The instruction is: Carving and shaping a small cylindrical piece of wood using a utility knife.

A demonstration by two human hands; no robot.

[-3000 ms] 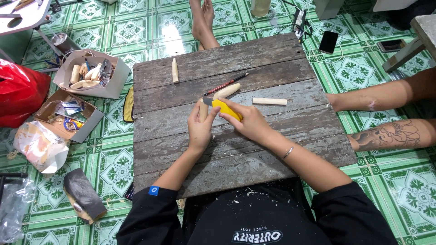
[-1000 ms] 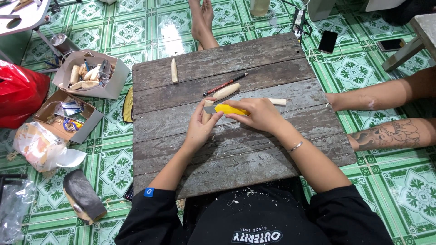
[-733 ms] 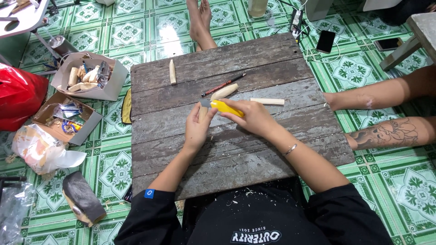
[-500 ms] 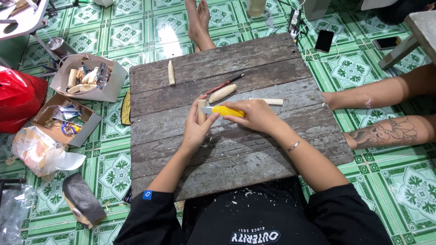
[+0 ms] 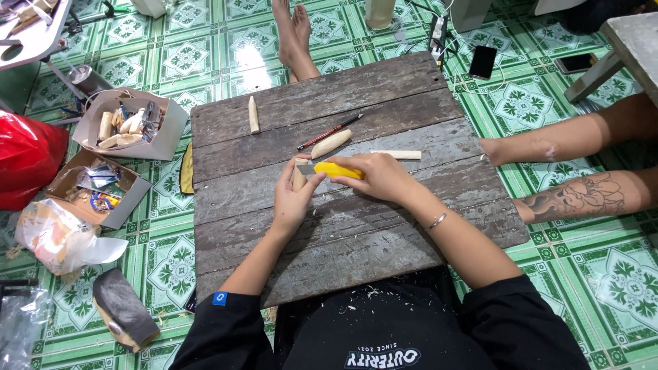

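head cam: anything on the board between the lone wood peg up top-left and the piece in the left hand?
Nothing. In the head view only bare plank separates the wood peg from the wood piece held by the left hand.

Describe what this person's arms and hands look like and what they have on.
Both arms are bare from above the elbow down, in short black sleeves. The left sleeve carries a small blue round patch. A thin silver bracelet circles the right wrist. The left hand and right hand are ungloved, with no rings showing.

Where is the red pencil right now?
In the head view, the red pencil lies on the wooden board, just beyond the hands, slanting beside a carved wooden piece and above the yellow-handled knife in the right hand.
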